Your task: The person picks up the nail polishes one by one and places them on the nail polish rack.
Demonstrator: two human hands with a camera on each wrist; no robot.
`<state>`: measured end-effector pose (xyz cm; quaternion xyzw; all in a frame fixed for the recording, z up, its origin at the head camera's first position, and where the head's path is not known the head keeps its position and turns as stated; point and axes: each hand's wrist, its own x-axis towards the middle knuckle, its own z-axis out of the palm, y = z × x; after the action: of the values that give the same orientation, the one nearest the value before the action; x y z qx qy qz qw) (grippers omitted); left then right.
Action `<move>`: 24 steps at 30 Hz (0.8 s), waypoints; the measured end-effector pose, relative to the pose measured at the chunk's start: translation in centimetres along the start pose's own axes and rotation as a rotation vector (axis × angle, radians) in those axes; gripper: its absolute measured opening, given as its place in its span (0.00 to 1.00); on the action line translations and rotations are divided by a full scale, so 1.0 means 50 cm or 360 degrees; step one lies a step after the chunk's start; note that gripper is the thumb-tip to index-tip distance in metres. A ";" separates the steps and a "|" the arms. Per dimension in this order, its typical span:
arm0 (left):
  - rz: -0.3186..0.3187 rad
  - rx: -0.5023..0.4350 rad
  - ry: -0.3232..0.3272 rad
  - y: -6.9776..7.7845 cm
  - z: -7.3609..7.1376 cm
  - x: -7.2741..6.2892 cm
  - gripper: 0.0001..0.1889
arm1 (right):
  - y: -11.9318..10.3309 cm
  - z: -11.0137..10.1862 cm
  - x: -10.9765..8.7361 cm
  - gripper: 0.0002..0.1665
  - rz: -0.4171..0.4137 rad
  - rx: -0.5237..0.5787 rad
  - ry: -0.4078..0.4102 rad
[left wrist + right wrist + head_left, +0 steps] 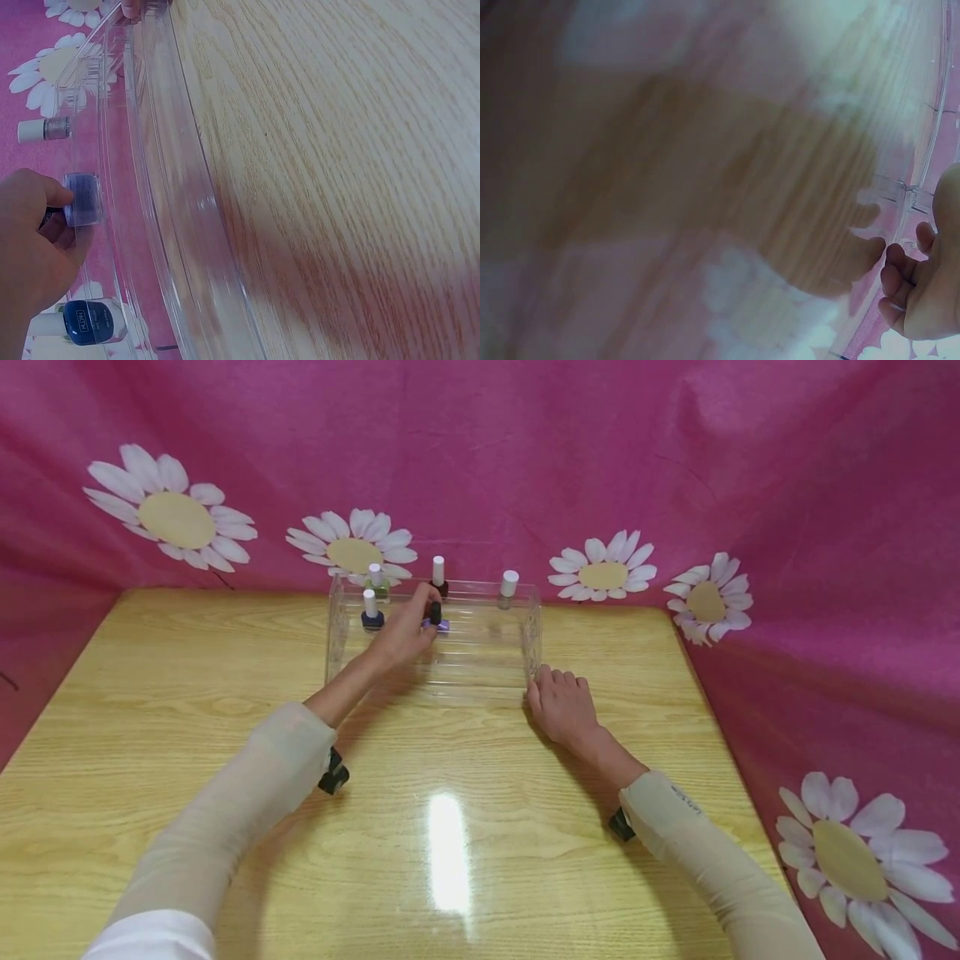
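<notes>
A clear tiered display rack (480,680) stands toward the back of the table. My left hand (403,633) pinches a purple nail polish bottle (86,199) by its black cap, over a middle tier. Just left of that hand sits a dark blue nail polish bottle (372,622) with a white cap. Higher up stand a green bottle (382,588), a dark bottle (442,588) and, at the right, a pale bottle (506,600), all white-capped. My right hand (566,706) grips the rack's front right corner, fingers curled.
The wood-grain table (225,677) has a glossy light reflection near its middle. Behind it and along its right side hangs a pink cloth (480,460) with large white daisies. Dark wrist cameras sit under both sleeves.
</notes>
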<state>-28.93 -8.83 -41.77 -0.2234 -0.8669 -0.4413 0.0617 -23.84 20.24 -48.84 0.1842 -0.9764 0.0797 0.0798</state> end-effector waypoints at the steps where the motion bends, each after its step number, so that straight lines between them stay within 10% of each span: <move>1: 0.0001 0.0006 0.0001 -0.001 0.000 0.000 0.20 | 0.000 0.000 0.000 0.19 -0.0002 0.0002 -0.0001; 24: -0.0039 0.0066 -0.0078 0.001 -0.002 -0.003 0.26 | -0.003 -0.005 0.000 0.19 0.0020 -0.0012 -0.0033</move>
<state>-28.78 -8.92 -41.70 -0.2223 -0.8798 -0.4182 0.0397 -23.74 20.16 -48.57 0.1787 -0.9786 0.0746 0.0698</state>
